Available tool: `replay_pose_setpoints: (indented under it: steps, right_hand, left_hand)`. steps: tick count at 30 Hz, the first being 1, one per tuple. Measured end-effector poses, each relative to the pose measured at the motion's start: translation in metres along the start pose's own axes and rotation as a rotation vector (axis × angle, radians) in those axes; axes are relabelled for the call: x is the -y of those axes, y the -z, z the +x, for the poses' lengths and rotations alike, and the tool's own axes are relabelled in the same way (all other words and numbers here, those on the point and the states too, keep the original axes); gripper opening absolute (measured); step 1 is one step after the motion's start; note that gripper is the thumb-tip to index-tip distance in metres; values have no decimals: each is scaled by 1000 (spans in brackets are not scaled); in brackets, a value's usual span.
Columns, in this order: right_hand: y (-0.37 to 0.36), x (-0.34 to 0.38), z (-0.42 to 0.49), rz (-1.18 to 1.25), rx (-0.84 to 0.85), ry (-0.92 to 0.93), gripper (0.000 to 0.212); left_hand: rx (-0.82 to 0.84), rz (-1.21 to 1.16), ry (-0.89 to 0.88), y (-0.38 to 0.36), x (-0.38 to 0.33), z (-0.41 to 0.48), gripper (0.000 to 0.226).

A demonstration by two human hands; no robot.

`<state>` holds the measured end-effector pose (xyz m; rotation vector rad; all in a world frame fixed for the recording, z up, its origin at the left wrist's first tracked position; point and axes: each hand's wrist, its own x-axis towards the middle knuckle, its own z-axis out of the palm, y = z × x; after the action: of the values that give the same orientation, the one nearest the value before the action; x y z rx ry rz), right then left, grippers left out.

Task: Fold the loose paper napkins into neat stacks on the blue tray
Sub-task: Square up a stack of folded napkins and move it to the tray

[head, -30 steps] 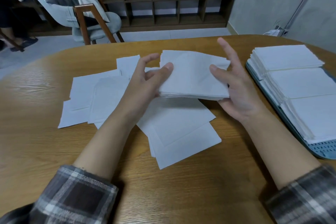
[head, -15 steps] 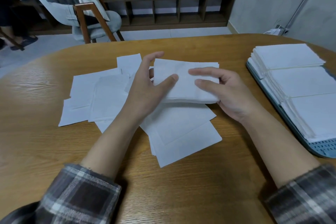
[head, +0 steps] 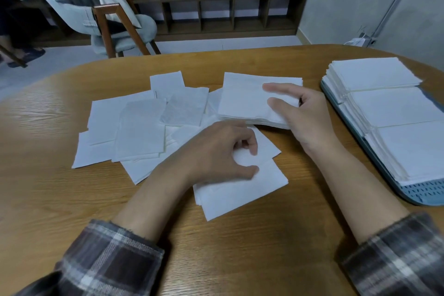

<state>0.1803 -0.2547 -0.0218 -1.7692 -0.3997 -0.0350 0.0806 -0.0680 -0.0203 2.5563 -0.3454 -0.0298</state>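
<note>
Three finished stacks [head: 394, 106] already sit on the blue tray [head: 422, 196], well apart on the outer side of the right hand [head: 310, 118]. A thinner folded stack [head: 245, 101] is in that hand's hold: two fingers [head: 276, 86] lie straight along its top, the palm closes round its right edge, and the thumb is hidden, so we take it to be underneath. The left hand [head: 216, 154] hangs low over the loose napkins [head: 139, 127] scattered on the surface [head: 60, 199]. Its fingers are curled in and the thumb tip touches the nearest sheet [head: 240, 196], but we cannot tell whether it has actually pinched that sheet. This paper looks feather-light, limp and easily torn, so we judge a single sheet will flop and drag its neighbours if it is pulled flat. It is better lifted by a free corner just ahead of the fingertips, with a gentle pinch. The folded stack is another matter. It is soft and its layers are likely to slide and fan out, so we would clamp it across its full thickness at the middle of one edge, with fingers above and thumb below, and keep it level on the way over to the tray.
</note>
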Motion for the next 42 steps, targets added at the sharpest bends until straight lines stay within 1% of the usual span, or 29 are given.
replay_pose_setpoints:
  steps: [3,5,9,12,13,14,16,17,18,21,22,23,25,27,30,33,37,42]
  right_hand:
    - [0,-1,0,-5,21,3,29]
    - [1,-1,0,-2,53,22,28]
    - [1,1,-1,62,117,49,20]
    - [2,6,-4,117,210,101,29]
    - [2,7,-5,102,240,119,28]
    - [2,8,-6,92,264,124,23]
    - [-1,7,-7,91,281,98,11]
    - [-2,6,-6,96,272,82,8]
    - [-2,4,-6,102,251,69,7]
    - [-1,1,-4,158,185,2,13]
    - [0,0,-3,187,174,-39,16]
    - [0,0,-2,221,173,-84,18]
    - [0,2,-1,305,207,-160,21]
    - [-1,6,-2,378,255,-181,30]
    - [-3,9,-4,420,335,-175,50]
    - [-6,9,-7,425,377,-164,59]
    - [-10,11,-9,418,369,-159,56]
    - [-8,11,-8,404,349,-151,42]
  left_hand:
    - [-27,-13,-28,0,0,-1,10]
    - [-51,-71,-33,1,-4,-3,9]
    - [-132,-321,0,14,-7,-7,11]
    - [-222,-475,-9,26,0,-7,13]
    - [-253,-506,-1,29,2,-7,12]
    - [-290,-526,11,31,4,-6,10]
    - [-379,-540,38,32,9,-4,5]
    - [-422,-541,49,31,9,-2,2]
    - [-459,-537,63,31,11,-2,4]
    - [-515,-456,94,30,17,-1,25]
    - [-526,-450,112,31,19,-2,28]
    - [-547,-462,128,31,21,-1,28]
    - [-626,-486,137,31,23,0,21]
    - [-680,-496,128,30,22,1,12]
    - [-686,-535,123,28,21,2,5]
    - [-688,-558,117,25,20,4,5]
    - [-661,-517,111,22,19,5,7]
    - [-676,-463,132,22,19,4,8]
